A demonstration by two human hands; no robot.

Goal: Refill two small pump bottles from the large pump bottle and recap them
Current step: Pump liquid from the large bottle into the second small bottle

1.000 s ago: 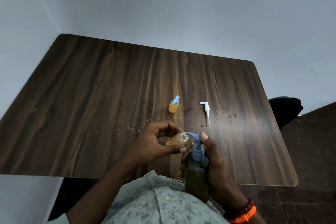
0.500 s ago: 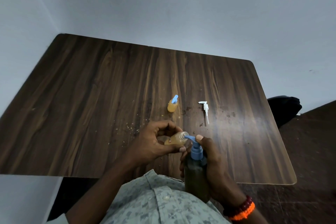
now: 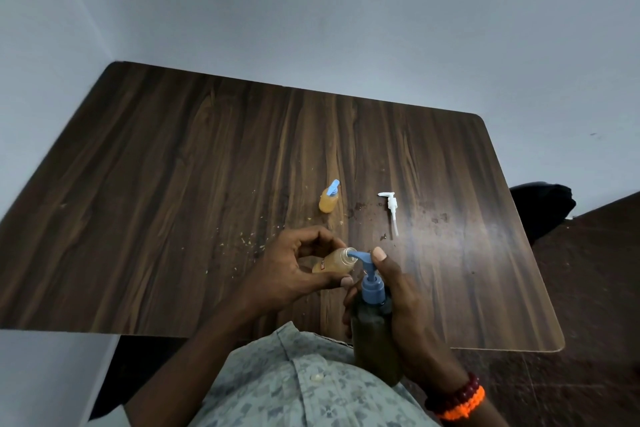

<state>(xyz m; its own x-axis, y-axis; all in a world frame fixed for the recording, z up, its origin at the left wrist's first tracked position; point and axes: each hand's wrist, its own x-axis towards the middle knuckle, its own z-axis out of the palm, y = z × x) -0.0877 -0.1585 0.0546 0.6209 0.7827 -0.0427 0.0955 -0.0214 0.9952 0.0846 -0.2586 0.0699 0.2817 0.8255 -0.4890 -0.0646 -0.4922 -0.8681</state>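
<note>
My right hand (image 3: 408, 319) grips the large dark bottle (image 3: 375, 343) near my chest, with one fingertip on top of its blue pump head (image 3: 367, 262). The pump's spout points into the open mouth of a small uncapped bottle (image 3: 334, 262) of amber liquid, which my left hand (image 3: 291, 270) holds tilted between thumb and fingers. A second small amber bottle (image 3: 328, 202) with a blue pump stands capped on the table farther out. A loose white pump (image 3: 390, 210) lies on the table to its right.
The dark wood table (image 3: 173, 184) carries crumbs and stains near the middle. Walls close in behind and at the left. A dark object (image 3: 542, 206) sits past the table's right edge, above the brown floor.
The blue pump head went down half a second ago and has risen again under my right fingertip. The small bottle stays at the spout.
</note>
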